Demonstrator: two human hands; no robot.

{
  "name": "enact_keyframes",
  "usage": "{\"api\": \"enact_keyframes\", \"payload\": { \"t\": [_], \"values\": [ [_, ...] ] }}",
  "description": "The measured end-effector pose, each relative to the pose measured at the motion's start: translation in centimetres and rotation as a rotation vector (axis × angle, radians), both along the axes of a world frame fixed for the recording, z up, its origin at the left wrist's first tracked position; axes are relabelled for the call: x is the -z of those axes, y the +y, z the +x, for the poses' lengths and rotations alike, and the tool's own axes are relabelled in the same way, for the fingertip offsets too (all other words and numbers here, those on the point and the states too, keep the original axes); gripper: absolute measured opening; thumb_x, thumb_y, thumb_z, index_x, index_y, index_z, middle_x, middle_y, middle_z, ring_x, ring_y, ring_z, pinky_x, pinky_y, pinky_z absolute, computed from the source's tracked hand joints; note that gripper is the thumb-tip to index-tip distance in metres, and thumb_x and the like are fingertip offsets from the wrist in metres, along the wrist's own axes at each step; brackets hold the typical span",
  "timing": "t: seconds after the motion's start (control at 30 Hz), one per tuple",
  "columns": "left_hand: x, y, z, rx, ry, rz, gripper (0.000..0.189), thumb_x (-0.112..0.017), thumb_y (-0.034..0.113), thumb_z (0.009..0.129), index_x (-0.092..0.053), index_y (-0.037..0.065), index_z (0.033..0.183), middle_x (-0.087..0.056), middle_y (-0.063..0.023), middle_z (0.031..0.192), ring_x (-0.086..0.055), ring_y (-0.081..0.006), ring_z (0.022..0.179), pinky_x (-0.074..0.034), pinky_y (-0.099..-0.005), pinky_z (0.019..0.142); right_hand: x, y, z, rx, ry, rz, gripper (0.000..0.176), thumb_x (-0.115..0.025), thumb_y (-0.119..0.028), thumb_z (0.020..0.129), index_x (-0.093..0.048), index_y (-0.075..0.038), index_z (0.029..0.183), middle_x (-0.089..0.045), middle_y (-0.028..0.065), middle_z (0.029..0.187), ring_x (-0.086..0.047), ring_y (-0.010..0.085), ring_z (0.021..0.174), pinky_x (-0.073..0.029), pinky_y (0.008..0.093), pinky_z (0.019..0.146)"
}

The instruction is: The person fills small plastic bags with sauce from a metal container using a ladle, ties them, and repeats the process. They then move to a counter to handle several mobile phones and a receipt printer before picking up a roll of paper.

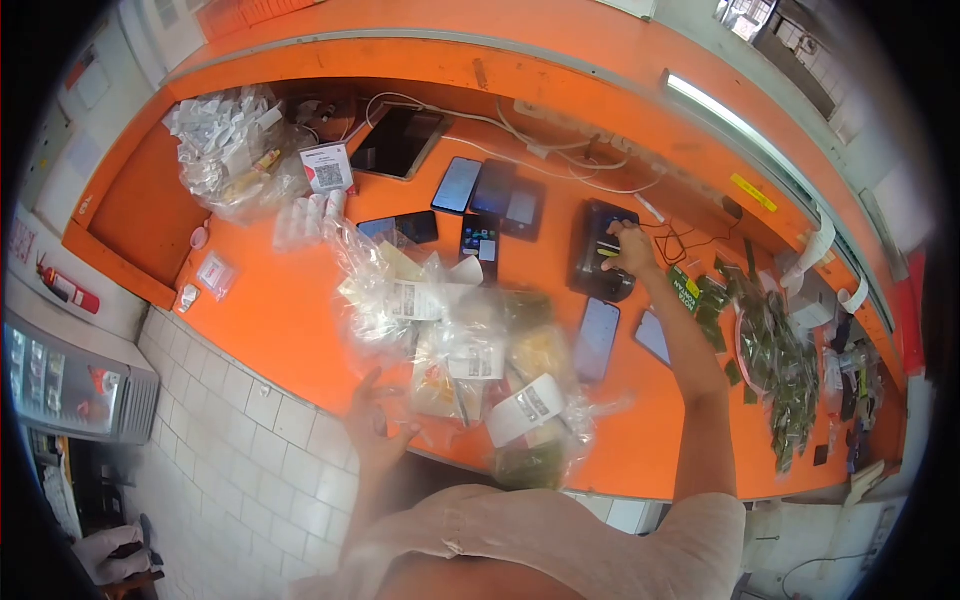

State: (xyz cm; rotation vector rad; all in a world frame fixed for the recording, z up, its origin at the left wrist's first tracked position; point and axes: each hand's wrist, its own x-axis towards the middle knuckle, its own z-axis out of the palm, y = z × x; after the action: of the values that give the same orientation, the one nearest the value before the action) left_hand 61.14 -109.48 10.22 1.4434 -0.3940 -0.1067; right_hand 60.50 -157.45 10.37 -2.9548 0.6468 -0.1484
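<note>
My right hand (pixel 630 248) reaches over the black device (pixel 603 262), possibly a small printer, its fingers bent and apart against the top. My left hand (pixel 378 418) is at the counter's front edge, fingers spread, beside the clear plastic bags (pixel 440 345); no object shows between its fingers. The bags hold food packs and carry white printed labels (pixel 525 410). Several phones lie around the device, among them a lit one (pixel 596 340) in front of it and another (pixel 457 185) further back.
A tablet (pixel 398 142) and white cables lie at the back of the orange counter (pixel 270 310). Crumpled plastic bags (pixel 225 140) and a QR code stand (pixel 327 169) are at the left. Green packets (pixel 775 350) fill the right side. A raised orange ledge runs behind.
</note>
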Motion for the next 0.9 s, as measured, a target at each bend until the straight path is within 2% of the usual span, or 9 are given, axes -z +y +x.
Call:
{"api": "enact_keyframes", "payload": {
  "t": [0.27,0.37,0.43,0.5,0.57,0.77,0.83,0.87,0.9],
  "values": [
    [0.7,0.3,0.0,0.017,0.004,0.019,0.083,-0.081,0.04,0.059,-0.046,-0.009,0.116,-0.057,-0.0093,0.091,-0.054,-0.0184,0.093,-0.038,-0.0342,0.088,-0.3,0.1,-0.3,-0.015,-0.025,0.002,0.065,-0.085,-0.018,0.04,-0.057,-0.005,0.097,-0.057,0.0118,0.096,-0.055,0.0299,0.095,-0.045,0.0376,0.083],
    [1.1,0.8,-0.1,0.007,-0.024,0.063,0.083,-0.08,0.041,0.059,-0.046,-0.01,0.115,-0.057,-0.0098,0.092,-0.054,-0.0184,0.092,-0.039,-0.0336,0.088,0.0,0.2,-0.5,0.001,0.011,0.029,0.066,-0.085,-0.019,0.042,-0.06,-0.005,0.101,-0.058,0.0139,0.102,-0.056,0.0296,0.097,-0.046,0.0375,0.083],
    [1.1,0.8,0.0,-0.004,-0.045,0.088,0.083,-0.08,0.043,0.06,-0.047,-0.01,0.115,-0.057,-0.01,0.092,-0.055,-0.0183,0.091,-0.039,-0.0331,0.087,0.6,0.3,-0.8,-0.024,-0.102,-0.109,0.066,-0.085,-0.019,0.042,-0.063,-0.005,0.102,-0.061,0.0139,0.101,-0.058,0.0292,0.093,-0.046,0.0364,0.081],
    [0.8,0.8,-0.3,-0.027,-0.039,0.052,0.074,-0.078,0.042,0.061,-0.051,-0.006,0.111,-0.061,-0.0096,0.091,-0.056,-0.0154,0.086,-0.043,-0.0284,0.075,0.2,0.1,-0.9,-0.01,-0.043,-0.049,0.067,-0.085,-0.02,0.044,-0.062,-0.006,0.105,-0.06,0.0142,0.104,-0.058,0.0281,0.095,-0.047,0.036,0.082],
    [1.5,0.9,-0.3,-0.032,-0.062,0.074,0.072,-0.078,0.042,0.061,-0.052,-0.006,0.108,-0.061,-0.0097,0.092,-0.056,-0.016,0.087,-0.043,-0.0289,0.076,-0.8,0.2,-0.6,0.003,0.016,0.01,0.068,-0.084,-0.02,0.045,-0.062,-0.007,0.108,-0.06,0.0145,0.108,-0.057,0.027,0.098,-0.047,0.0357,0.083],
    [1.8,1.4,-0.7,-0.039,-0.101,0.192,0.066,-0.077,0.045,0.061,-0.057,-0.006,0.098,-0.061,-0.0102,0.094,-0.057,-0.0183,0.09,-0.043,-0.032,0.08,-0.8,-0.7,-0.2,-0.04,0.057,0.021,0.064,-0.084,-0.021,0.046,-0.063,-0.004,0.104,-0.062,0.015,0.1,-0.059,0.0285,0.092,-0.047,0.0354,0.081],
    [1.2,1.2,-0.8,-0.05,-0.123,0.205,0.064,-0.077,0.045,0.061,-0.057,-0.006,0.096,-0.061,-0.0104,0.094,-0.057,-0.019,0.091,-0.043,-0.0329,0.081,-1.1,0.6,-0.7,-0.087,0.022,-0.098,0.056,-0.082,-0.02,0.053,-0.063,-0.003,0.103,-0.063,0.0165,0.096,-0.06,0.0295,0.089,-0.048,0.036,0.079],
    [0.7,1.1,-1.0,-0.05,-0.052,0.168,0.059,-0.076,0.042,0.063,-0.058,-0.005,0.093,-0.061,-0.0111,0.094,-0.056,-0.0204,0.092,-0.042,-0.0339,0.082,-0.8,0.9,-0.7,-0.085,0.021,-0.097,0.056,-0.082,-0.02,0.053,-0.063,-0.003,0.103,-0.063,0.0165,0.096,-0.06,0.0295,0.089,-0.048,0.036,0.079],
    [0.2,0.9,-1.1,-0.051,0.022,0.13,0.053,-0.075,0.04,0.064,-0.059,-0.004,0.09,-0.061,-0.0118,0.094,-0.056,-0.0218,0.093,-0.042,-0.0349,0.084,-0.5,1.0,-0.8,-0.027,-0.015,-0.036,0.053,-0.079,-0.02,0.058,-0.062,-0.004,0.105,-0.063,0.0168,0.097,-0.06,0.0299,0.09,-0.047,0.0361,0.08]
  ]
}}
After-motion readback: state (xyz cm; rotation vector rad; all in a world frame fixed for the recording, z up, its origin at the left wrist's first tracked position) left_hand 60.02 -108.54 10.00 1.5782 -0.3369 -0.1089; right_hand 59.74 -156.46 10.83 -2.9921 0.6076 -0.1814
